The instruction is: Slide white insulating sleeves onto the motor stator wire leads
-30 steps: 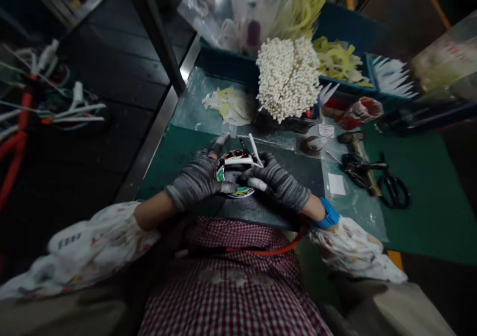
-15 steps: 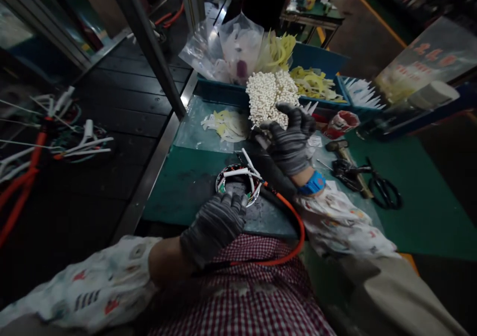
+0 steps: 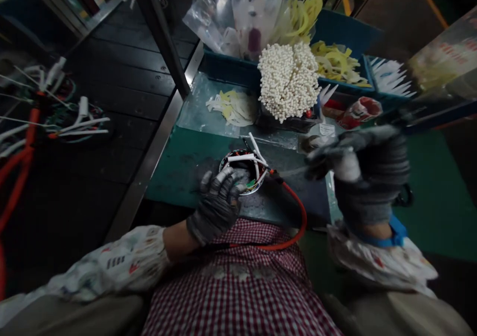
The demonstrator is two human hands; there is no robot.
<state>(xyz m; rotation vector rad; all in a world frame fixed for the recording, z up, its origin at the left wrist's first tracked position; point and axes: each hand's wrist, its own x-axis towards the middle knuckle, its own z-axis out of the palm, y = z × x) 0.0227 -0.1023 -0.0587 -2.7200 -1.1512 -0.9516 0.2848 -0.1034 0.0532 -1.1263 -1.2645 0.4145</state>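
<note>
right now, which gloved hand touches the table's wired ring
The left hand, over the near edge of the wired ring; the right hand is apart.

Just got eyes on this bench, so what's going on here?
A person in grey gloves has the left hand on the near-left side of a wired ring on the bench. An orange cable curves from the ring's right side down toward the checked apron. The right hand is up off to the right, apart from the ring and blurred; whether its grip holds anything is unclear.
</note>
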